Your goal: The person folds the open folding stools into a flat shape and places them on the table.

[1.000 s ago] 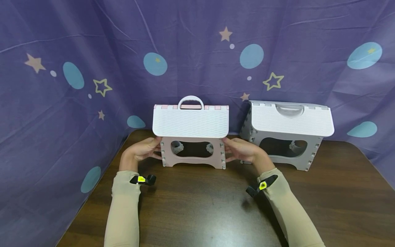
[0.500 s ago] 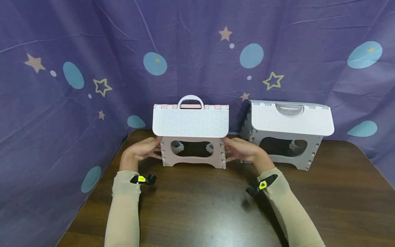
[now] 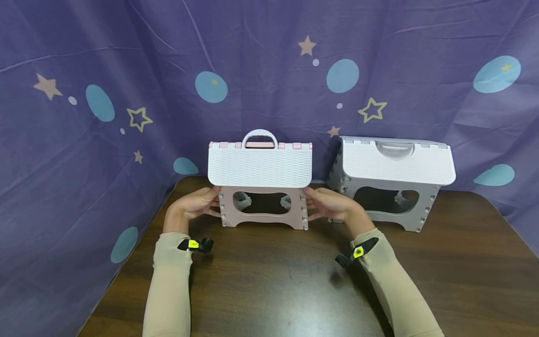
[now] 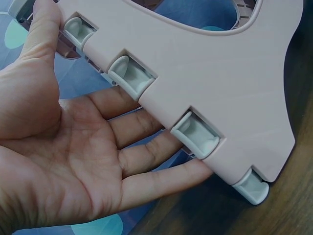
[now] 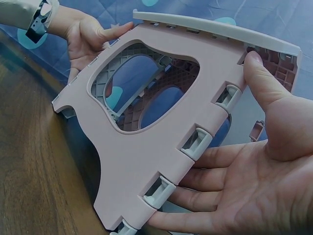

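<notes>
A pink and white folding step stool (image 3: 260,164) stands unfolded on the table, its white ribbed top tilted toward me and a handle loop sticking up at the back. My left hand (image 3: 196,203) holds its left side, thumb up under the top and fingers reaching behind the hinged edge (image 4: 132,78). On the opposite side my right hand (image 3: 330,204) grips the matching edge the same way, thumb (image 5: 259,73) just below the top. Fingertips of both hands are partly hidden behind the pink front panel (image 5: 132,161), which has a wide oval opening.
A second, grey and white folding stool (image 3: 397,161) stands unfolded close to the right hand. Behind both stools hangs a purple curtain (image 3: 269,93) with stars and blue ovals. The dark wooden table (image 3: 269,276) stretches toward me.
</notes>
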Action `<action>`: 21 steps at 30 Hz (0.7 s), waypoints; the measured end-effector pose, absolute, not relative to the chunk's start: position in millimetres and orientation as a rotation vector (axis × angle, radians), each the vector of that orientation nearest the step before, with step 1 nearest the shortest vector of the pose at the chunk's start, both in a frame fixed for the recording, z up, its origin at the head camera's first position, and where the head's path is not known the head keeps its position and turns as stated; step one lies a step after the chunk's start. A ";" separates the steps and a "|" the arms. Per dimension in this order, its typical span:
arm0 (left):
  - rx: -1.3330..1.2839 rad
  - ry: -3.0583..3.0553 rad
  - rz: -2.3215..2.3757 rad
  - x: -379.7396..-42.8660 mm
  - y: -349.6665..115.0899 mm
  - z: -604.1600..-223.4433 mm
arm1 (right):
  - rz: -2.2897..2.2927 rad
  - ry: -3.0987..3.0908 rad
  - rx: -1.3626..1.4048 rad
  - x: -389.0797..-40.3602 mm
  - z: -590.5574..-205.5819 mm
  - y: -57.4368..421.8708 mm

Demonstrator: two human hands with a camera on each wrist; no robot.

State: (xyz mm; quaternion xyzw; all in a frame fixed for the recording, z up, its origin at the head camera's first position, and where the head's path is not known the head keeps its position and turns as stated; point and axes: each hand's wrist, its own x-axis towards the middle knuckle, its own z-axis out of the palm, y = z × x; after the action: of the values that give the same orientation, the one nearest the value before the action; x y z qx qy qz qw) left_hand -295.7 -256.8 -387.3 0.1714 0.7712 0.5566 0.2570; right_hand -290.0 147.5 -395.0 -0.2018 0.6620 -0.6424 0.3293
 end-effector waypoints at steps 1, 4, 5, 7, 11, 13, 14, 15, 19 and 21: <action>0.465 2.091 1.512 -295.9 -256.8 -387.6 | -1.681 1.732 -0.527 -290.1 -395.3 147.6; 0.468 2.089 1.513 -296.3 -256.9 -388.2 | -1.682 1.733 -0.521 -290.5 -396.0 147.4; 0.470 2.089 1.513 -296.4 -256.9 -388.3 | -1.681 1.733 -0.520 -290.6 -396.2 147.2; 0.471 2.087 1.513 -296.5 -257.0 -388.4 | -1.679 1.734 -0.519 -290.6 -396.2 147.1; 0.466 2.084 1.511 -296.4 -256.8 -387.9 | -1.676 1.730 -0.522 -290.8 -396.4 147.0; 0.464 2.084 1.509 -296.3 -256.7 -387.6 | -1.677 1.729 -0.521 -290.8 -396.6 147.0; 0.463 2.084 1.508 -296.2 -256.6 -387.5 | -1.677 1.728 -0.522 -291.0 -396.7 147.0; 0.463 2.084 1.507 -296.2 -256.5 -387.4 | -1.678 1.727 -0.522 -291.2 -396.8 147.0; 0.464 2.083 1.510 -296.0 -256.2 -387.5 | -1.685 1.719 -0.518 -291.4 -397.1 147.2; 0.463 2.082 1.512 -295.9 -256.1 -387.6 | -1.687 1.717 -0.518 -291.3 -397.0 147.3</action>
State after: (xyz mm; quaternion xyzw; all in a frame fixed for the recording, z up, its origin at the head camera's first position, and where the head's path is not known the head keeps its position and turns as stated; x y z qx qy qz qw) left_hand -295.9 -256.1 -387.6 0.1710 0.7689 0.5583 0.2603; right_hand -291.3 147.3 -397.0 -0.1982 0.6576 -0.6459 0.3332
